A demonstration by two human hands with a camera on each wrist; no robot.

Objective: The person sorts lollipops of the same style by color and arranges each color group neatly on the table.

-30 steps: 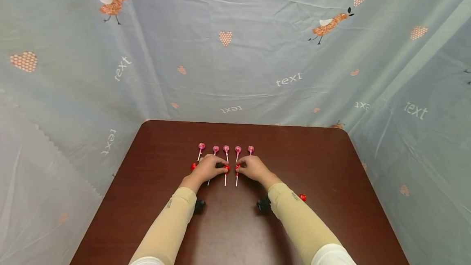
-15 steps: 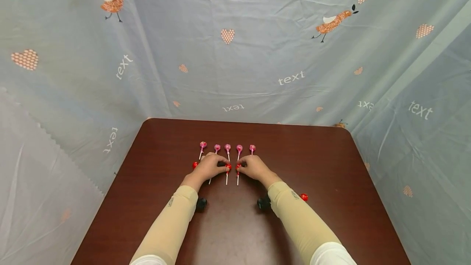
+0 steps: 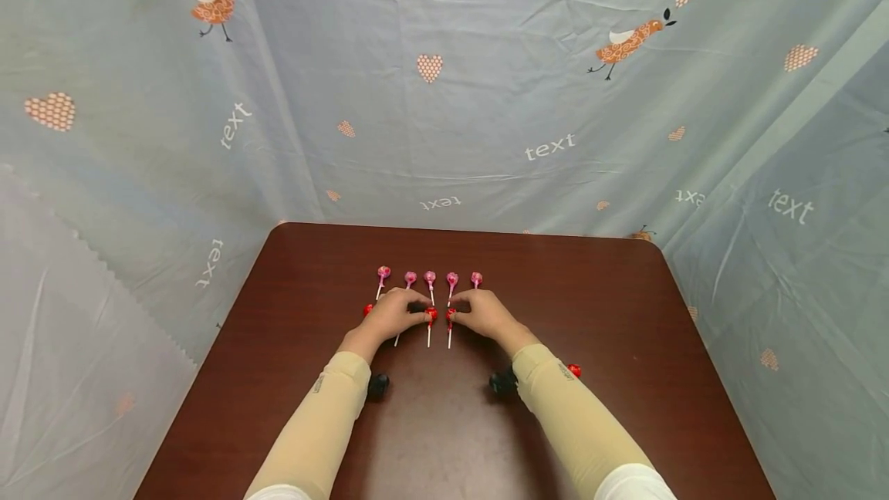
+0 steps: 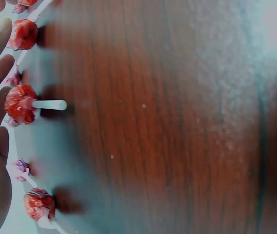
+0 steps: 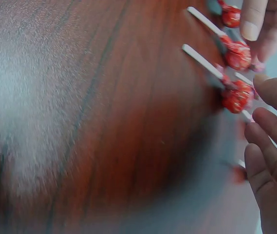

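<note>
Two red-wrapped lollipops lie side by side at the table's middle, sticks toward me. At the left one [image 3: 431,315] is my left hand [image 3: 390,316], its thumb tip against the candy and its index finger a little beyond it. My right hand [image 3: 489,316] is likewise at the right lollipop [image 5: 236,97], thumb beside the candy, other fingers loosely extended. Neither candy looks pinched in the wrist views. Another red lollipop [image 4: 20,105] is mostly hidden under my left hand in the head view. Farther left lies one more red lollipop [image 3: 369,310].
Behind the hands runs a row of several pink lollipops [image 3: 430,278]. A red lollipop [image 3: 574,370] shows past my right sleeve. Dark round devices [image 3: 503,382] sit at both wrists. The brown table [image 3: 569,284] ends at a printed cloth backdrop [image 3: 486,99].
Both index fingers have lifted slightly away from the candies. My right forearm has shifted a little to the right. The two red lollipops stay in place on the table.
</note>
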